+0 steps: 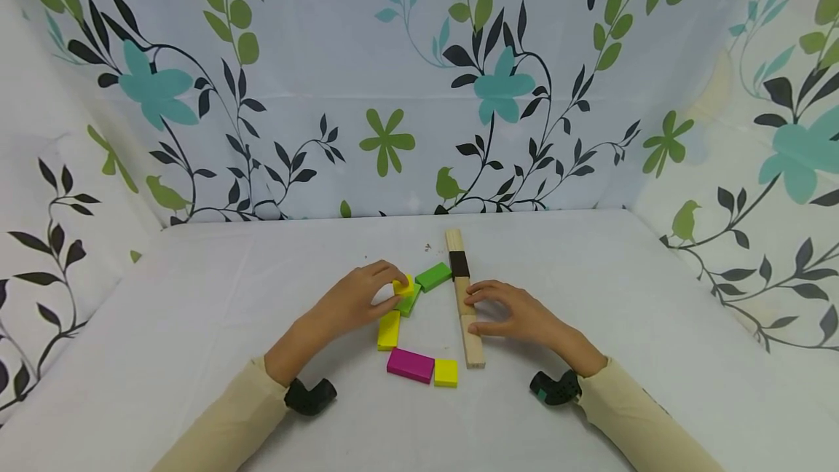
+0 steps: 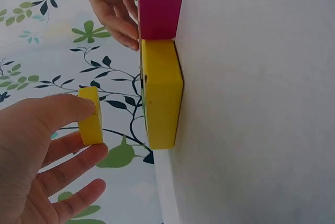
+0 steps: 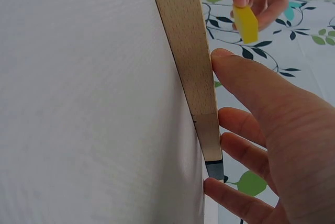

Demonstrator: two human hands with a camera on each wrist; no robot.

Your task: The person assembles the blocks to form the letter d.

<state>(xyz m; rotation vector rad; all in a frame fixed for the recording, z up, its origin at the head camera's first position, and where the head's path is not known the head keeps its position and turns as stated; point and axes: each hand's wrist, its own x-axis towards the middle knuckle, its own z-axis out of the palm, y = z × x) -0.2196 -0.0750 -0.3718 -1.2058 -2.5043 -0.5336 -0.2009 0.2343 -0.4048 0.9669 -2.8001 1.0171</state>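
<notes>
My left hand (image 1: 354, 299) pinches a small yellow block (image 1: 403, 287) between thumb and fingertips, held up over a green block (image 1: 409, 303). In the left wrist view the same yellow block (image 2: 91, 127) is in the grip, with the other fingers spread loosely. My right hand (image 1: 521, 315) rests its fingertips along the side of a straight row of plain wooden blocks (image 1: 473, 344), fingers relaxed. A dark brown block (image 1: 459, 265) sits in that row. The right wrist view shows the thumb and fingertips right at the wooden block (image 3: 186, 41).
Another green block (image 1: 434, 277) lies close to the row. A yellow block (image 1: 389, 330), a magenta block (image 1: 410, 366) and a small yellow block (image 1: 446, 373) form the left and near sides of a loop on the white table (image 1: 262, 384). Patterned cloth (image 1: 406, 79) hangs behind.
</notes>
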